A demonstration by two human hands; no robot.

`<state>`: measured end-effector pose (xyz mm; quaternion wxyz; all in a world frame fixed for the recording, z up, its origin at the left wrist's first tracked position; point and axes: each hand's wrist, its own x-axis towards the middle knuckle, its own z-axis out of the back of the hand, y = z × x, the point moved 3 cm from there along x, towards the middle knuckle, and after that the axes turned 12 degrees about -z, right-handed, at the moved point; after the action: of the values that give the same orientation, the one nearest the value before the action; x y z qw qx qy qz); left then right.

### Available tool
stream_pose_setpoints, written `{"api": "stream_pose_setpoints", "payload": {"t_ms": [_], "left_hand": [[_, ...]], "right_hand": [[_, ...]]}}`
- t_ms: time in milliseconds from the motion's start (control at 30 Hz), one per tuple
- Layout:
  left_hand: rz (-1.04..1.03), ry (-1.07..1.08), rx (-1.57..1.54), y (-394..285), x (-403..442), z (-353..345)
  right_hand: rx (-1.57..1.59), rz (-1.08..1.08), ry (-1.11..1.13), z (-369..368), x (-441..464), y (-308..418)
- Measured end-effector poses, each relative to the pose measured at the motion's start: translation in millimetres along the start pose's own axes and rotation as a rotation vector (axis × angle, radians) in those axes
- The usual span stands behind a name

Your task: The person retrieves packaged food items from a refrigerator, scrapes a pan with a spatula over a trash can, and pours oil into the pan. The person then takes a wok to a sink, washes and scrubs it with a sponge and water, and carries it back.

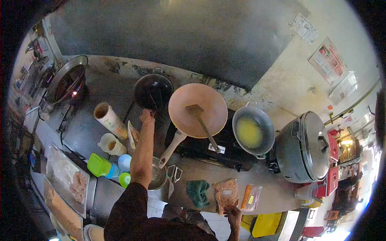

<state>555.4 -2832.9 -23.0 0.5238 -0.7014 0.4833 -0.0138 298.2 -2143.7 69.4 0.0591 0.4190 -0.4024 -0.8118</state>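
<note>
My left hand (147, 115) reaches far forward to the near rim of a black wok (152, 90). Its fingers look drawn together, but what they hold, if anything, is too small to make out. A thin line shows inside that wok above them. Close to my body, my right hand (233, 215) has its fingers closed on the near edge of a clear packet of reddish-brown food (226, 195), which lies flat on the counter. Beside it are another packet with an orange strip (251, 197) and a dark green cloth (197, 193).
A pale frying pan (181, 104) with a wooden spatula (203, 124) sits on the black stove (193, 150). To its right are a grey pot of yellow liquid (250, 132) and a large lidded cooker (293, 150). Tall containers (110, 120) and a metal tray (90, 197) stand left.
</note>
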Motion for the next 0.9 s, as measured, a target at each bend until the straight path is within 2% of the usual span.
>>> {"api": "stream_pose_setpoints", "payload": {"t_ms": [67, 100, 167, 233, 267, 333, 400, 467, 567, 600, 700, 800, 867, 900], "left_hand": [[-0.420, 0.352, 0.523, -2.7, 36.1, -19.8], [-0.365, 0.483, 0.201, -17.8, 17.2, -26.4], [-0.091, 0.696, -0.456, -51.0, -26.4, -39.9], [-0.170, 0.309, -0.292, -88.6, -74.2, -60.5], [-0.098, 0.143, -0.267, -130.8, -131.6, -61.9], [-0.125, 0.264, -0.290, -164.5, -164.1, -54.3], [-0.138, 0.385, -0.304, -173.8, -178.1, -39.5], [-0.126, 0.509, -0.300, -175.4, -185.4, -18.2], [-0.053, 0.593, -0.273, -200.2, -253.9, 17.9], [-0.064, 0.569, -0.221, -197.0, -268.2, 33.9], [-0.128, 0.486, -0.086, -195.4, -309.2, 80.0], [-0.181, 0.473, -0.010, -201.7, -361.7, 123.4], [-0.189, 0.549, -0.085, -202.7, -384.9, 140.8], [-0.200, 0.506, -0.079, -205.7, -395.3, 152.7]], "right_hand": [[-0.161, 0.259, -0.028, -4.4, 13.3, 9.5], [-0.165, 0.313, -0.028, -12.5, 14.8, 25.5], [-0.172, 0.422, -0.030, -28.7, 18.2, 57.7], [-0.242, 0.518, -0.019, -55.7, -15.7, 151.7], [-0.195, 0.532, -0.005, -72.0, -34.4, 197.5], [-0.114, 0.569, 0.099, -93.6, -42.9, 249.4], [0.159, 0.577, 0.349, -124.7, -27.2, 281.6], [0.233, 0.647, 0.423, -161.8, -15.8, 314.3], [0.440, 0.457, 0.708, -199.8, -29.5, 347.4], [0.507, 0.401, 0.795, -203.6, -39.0, 349.6], [0.330, 0.330, 0.939, -193.3, -66.7, 346.1], [0.163, 0.272, 0.951, -187.8, -65.5, 313.7], [0.332, 0.290, 0.884, -171.0, -66.4, 295.3], [0.414, 0.299, 0.846, -157.7, -64.3, 288.3]]}}
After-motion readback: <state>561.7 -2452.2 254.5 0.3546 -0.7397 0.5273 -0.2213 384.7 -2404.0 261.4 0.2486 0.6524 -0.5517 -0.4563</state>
